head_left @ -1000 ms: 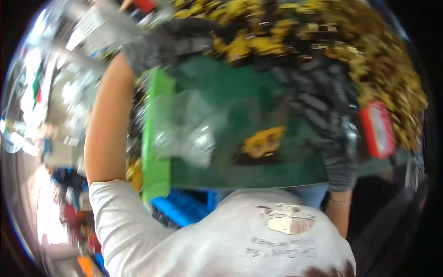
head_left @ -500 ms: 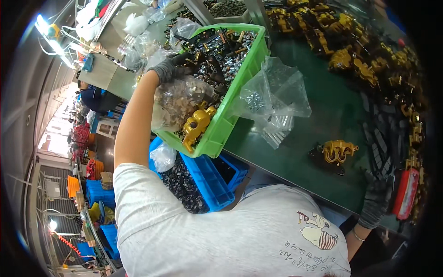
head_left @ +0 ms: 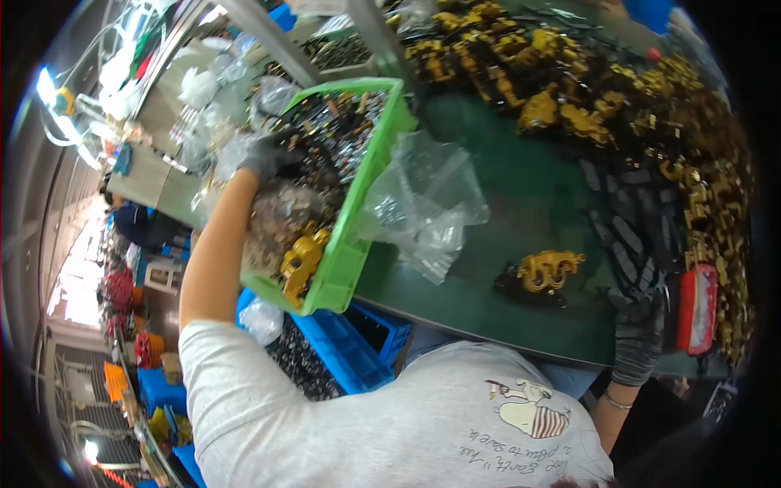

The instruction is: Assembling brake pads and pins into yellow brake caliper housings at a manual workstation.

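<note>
Bolts and small metal fittings [head_left: 370,114] lie heaped in the green bin [head_left: 342,268] at the left of our desk [head_left: 488,220], where our gloved left hand [head_left: 272,159] reaches in; its fingertips are lost among the dark parts, so we cannot tell whether they grip anything. Our right hand [head_left: 638,321] lies at the near end of a heap of dark oblong slabs [head_left: 626,232], perhaps brake pads, and we cannot make out its grip either. With loose parts packed this tightly, we judge it best to feel lightly, lift single pieces, and keep our wrist clear of the plastic bag [head_left: 281,213] and the gold caliper [head_left: 303,259] inside the bin. Our shirt [head_left: 342,439] carries a cartoon print [head_left: 533,411] and partly legible lettering [head_left: 508,459]; we can read no brand on the parts.
</note>
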### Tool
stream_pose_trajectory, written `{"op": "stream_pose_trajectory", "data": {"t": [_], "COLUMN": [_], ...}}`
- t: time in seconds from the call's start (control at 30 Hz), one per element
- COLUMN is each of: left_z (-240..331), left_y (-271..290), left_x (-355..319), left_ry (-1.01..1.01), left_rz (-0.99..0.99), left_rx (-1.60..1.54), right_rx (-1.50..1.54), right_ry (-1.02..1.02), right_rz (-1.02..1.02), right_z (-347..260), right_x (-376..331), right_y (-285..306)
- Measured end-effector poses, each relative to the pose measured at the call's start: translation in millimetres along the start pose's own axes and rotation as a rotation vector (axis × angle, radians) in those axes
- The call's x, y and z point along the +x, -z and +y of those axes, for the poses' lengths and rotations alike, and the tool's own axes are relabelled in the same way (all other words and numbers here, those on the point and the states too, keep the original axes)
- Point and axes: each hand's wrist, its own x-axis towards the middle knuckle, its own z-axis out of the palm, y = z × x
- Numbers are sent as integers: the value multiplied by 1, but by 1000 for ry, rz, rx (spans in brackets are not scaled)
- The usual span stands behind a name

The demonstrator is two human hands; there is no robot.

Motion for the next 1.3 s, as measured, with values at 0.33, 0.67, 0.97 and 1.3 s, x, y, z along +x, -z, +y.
{"op": "stream_pose_trajectory", "data": {"t": [0.33, 0.67, 0.97, 1.3], "left_z": [-48, -16, 69, 325], "left_y": [0, 14, -10, -299], "left_x": [29, -1, -14, 25], "left_ry": [-123, -145, -520, -1104], "left_rz": [6, 381, 204, -353], "left_rx": [104, -718, -795, 26], "right_rx": [281, -87, -294, 295], "right_ry": [-114, 53, 56, -142], "right_rz": [-188, -213, -28, -289], "right_z": [-4, 9, 1, 10], "right_x": [-23, -4, -1, -17], "right_y": [-36, -11, -13, -15]}}
